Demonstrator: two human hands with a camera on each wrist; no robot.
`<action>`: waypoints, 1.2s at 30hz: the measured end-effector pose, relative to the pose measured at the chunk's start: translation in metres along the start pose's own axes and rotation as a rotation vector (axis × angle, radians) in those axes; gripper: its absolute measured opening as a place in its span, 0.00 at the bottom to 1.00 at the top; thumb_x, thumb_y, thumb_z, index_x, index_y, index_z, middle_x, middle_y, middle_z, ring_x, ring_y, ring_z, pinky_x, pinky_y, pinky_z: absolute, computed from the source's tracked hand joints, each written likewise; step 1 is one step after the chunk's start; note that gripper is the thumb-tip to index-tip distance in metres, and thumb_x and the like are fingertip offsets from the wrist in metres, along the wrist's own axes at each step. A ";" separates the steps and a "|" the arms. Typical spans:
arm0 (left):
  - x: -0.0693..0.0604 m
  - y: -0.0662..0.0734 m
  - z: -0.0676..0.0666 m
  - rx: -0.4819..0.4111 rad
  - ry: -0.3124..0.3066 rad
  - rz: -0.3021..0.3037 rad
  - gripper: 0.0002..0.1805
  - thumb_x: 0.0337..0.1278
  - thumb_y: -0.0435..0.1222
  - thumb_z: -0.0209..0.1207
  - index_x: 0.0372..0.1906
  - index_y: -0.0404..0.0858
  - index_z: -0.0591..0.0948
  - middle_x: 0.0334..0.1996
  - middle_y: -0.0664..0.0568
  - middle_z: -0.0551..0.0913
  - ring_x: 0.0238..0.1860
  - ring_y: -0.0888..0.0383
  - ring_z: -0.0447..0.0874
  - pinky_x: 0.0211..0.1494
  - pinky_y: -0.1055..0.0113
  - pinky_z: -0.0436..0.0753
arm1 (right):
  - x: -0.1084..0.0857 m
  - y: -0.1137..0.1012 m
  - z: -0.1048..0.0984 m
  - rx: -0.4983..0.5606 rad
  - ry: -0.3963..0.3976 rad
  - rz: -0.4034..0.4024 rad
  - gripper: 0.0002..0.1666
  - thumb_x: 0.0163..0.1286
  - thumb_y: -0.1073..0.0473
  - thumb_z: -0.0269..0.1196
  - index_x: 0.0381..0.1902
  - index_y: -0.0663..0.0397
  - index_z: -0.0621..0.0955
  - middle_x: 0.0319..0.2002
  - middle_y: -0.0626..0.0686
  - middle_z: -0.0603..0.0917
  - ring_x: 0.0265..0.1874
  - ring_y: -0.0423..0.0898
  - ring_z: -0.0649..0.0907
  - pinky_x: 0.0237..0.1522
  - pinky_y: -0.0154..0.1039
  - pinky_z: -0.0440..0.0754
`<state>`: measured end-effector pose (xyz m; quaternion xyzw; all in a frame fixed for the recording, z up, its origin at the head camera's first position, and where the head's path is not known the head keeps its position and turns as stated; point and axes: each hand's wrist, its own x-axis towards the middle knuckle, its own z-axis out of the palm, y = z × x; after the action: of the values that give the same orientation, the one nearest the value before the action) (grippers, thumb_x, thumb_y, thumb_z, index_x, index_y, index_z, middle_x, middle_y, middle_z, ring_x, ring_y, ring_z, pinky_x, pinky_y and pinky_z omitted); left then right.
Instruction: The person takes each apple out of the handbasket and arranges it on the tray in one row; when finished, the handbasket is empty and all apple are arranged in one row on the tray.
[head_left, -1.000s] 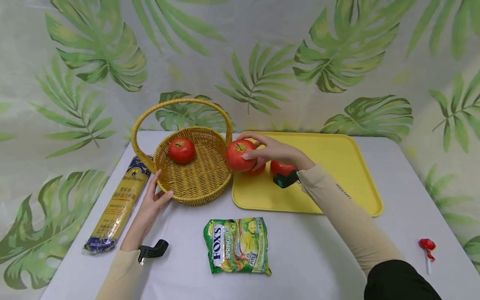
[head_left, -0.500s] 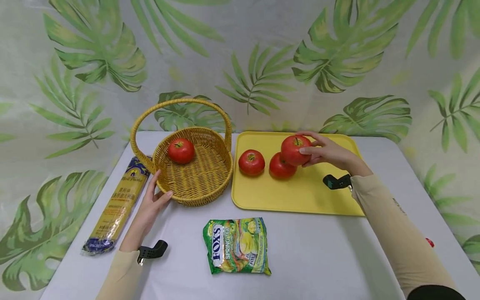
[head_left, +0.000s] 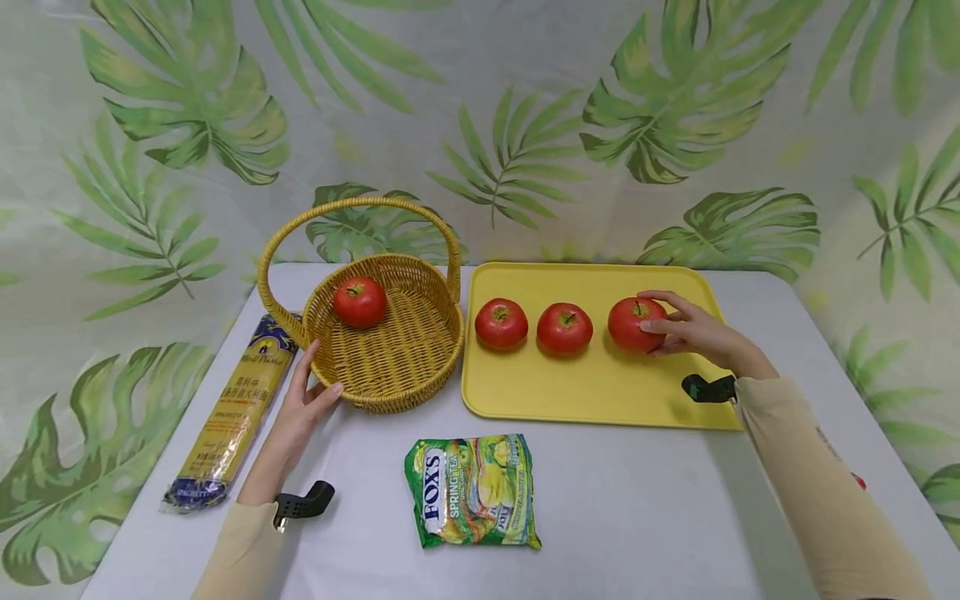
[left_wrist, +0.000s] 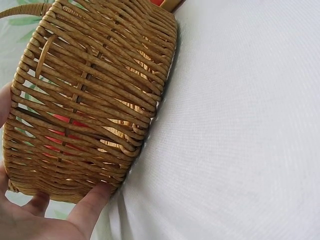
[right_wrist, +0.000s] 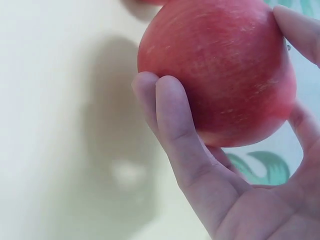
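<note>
My right hand (head_left: 693, 333) grips a red apple (head_left: 633, 325) over the right half of the yellow tray (head_left: 547, 400). In the right wrist view its fingers and thumb are around the apple (right_wrist: 225, 70); whether the apple touches the tray I cannot tell. Two more apples, the left one (head_left: 501, 324) and the middle one (head_left: 565, 328), sit on the tray in a row with it. My left hand (head_left: 300, 412) rests against the near left side of the woven basket (head_left: 390, 350), fingers spread on its outer wall (left_wrist: 95, 85). One apple (head_left: 360, 302) lies inside the basket.
A spaghetti packet (head_left: 236, 417) lies left of the basket, close to its handle (head_left: 360, 202). In front of the tray is a green candy bag (head_left: 474, 492). A small red thing (head_left: 858, 481) shows partly behind the right sleeve. A leaf-patterned cloth hangs behind the table.
My right hand has carried its apple rightward from beside the basket and lowered it to the right of the other two on the tray. The left hand and basket have stayed in place.
</note>
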<state>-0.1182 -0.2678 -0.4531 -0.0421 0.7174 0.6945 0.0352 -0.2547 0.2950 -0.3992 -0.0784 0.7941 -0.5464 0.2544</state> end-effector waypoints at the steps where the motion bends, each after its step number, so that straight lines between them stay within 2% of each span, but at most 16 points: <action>1: 0.000 0.000 0.000 0.001 0.000 0.002 0.43 0.68 0.30 0.51 0.77 0.52 0.40 0.75 0.51 0.28 0.70 0.37 0.47 0.69 0.55 0.58 | 0.000 0.003 0.000 -0.004 0.001 0.003 0.40 0.72 0.55 0.57 0.74 0.51 0.52 0.62 0.72 0.57 0.39 0.59 0.83 0.48 0.49 0.81; 4: 0.000 -0.001 -0.001 0.003 -0.004 0.004 0.43 0.68 0.30 0.51 0.77 0.52 0.39 0.75 0.51 0.28 0.71 0.37 0.47 0.69 0.56 0.59 | 0.001 0.008 0.001 -0.018 0.005 0.003 0.39 0.72 0.54 0.58 0.74 0.51 0.53 0.61 0.71 0.57 0.41 0.57 0.82 0.47 0.49 0.81; 11: 0.001 -0.002 -0.002 0.006 -0.003 0.005 0.43 0.68 0.32 0.53 0.77 0.52 0.40 0.75 0.50 0.27 0.71 0.36 0.46 0.70 0.51 0.55 | 0.004 0.013 0.005 -0.014 -0.018 -0.032 0.38 0.72 0.55 0.58 0.73 0.52 0.54 0.60 0.72 0.57 0.43 0.62 0.81 0.49 0.56 0.79; 16: 0.000 -0.001 0.000 0.004 -0.001 -0.003 0.44 0.68 0.32 0.53 0.77 0.53 0.40 0.75 0.51 0.28 0.71 0.37 0.46 0.70 0.49 0.54 | 0.002 0.012 0.005 -0.042 -0.037 -0.018 0.40 0.73 0.56 0.56 0.75 0.53 0.50 0.61 0.74 0.57 0.42 0.65 0.81 0.48 0.52 0.80; 20: 0.000 0.000 0.000 0.001 0.003 -0.006 0.44 0.68 0.32 0.53 0.77 0.54 0.40 0.75 0.52 0.28 0.71 0.37 0.46 0.70 0.48 0.54 | 0.000 0.007 0.005 -0.094 -0.023 -0.008 0.41 0.73 0.54 0.56 0.76 0.53 0.49 0.62 0.75 0.57 0.39 0.64 0.83 0.45 0.49 0.82; 26: 0.001 -0.001 0.000 0.001 -0.001 -0.004 0.43 0.68 0.32 0.52 0.77 0.55 0.40 0.75 0.52 0.28 0.71 0.37 0.46 0.70 0.48 0.54 | -0.004 -0.003 0.005 -0.127 0.067 -0.103 0.38 0.73 0.55 0.56 0.73 0.62 0.55 0.63 0.75 0.58 0.32 0.63 0.84 0.38 0.52 0.84; 30: 0.001 -0.001 0.000 -0.001 -0.001 -0.008 0.44 0.68 0.32 0.52 0.77 0.55 0.39 0.75 0.52 0.28 0.71 0.37 0.46 0.70 0.49 0.55 | -0.005 -0.014 0.009 -0.119 0.124 -0.181 0.33 0.73 0.57 0.56 0.69 0.64 0.60 0.61 0.71 0.63 0.31 0.56 0.85 0.36 0.44 0.85; 33: 0.001 -0.001 0.000 -0.006 0.001 -0.011 0.44 0.68 0.32 0.52 0.77 0.54 0.40 0.75 0.52 0.28 0.71 0.37 0.46 0.70 0.50 0.55 | -0.004 -0.024 0.018 -0.105 0.126 -0.235 0.29 0.73 0.57 0.56 0.67 0.64 0.64 0.60 0.69 0.67 0.34 0.50 0.85 0.38 0.40 0.84; 36: 0.001 -0.002 -0.001 -0.008 0.005 -0.011 0.43 0.68 0.32 0.52 0.77 0.54 0.40 0.75 0.51 0.28 0.71 0.37 0.46 0.69 0.50 0.56 | 0.000 -0.037 0.033 -0.084 0.088 -0.265 0.27 0.73 0.57 0.56 0.64 0.64 0.66 0.57 0.68 0.70 0.38 0.51 0.84 0.41 0.40 0.84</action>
<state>-0.1188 -0.2685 -0.4548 -0.0477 0.7144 0.6971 0.0371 -0.2440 0.2531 -0.3745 -0.1689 0.8093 -0.5445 0.1414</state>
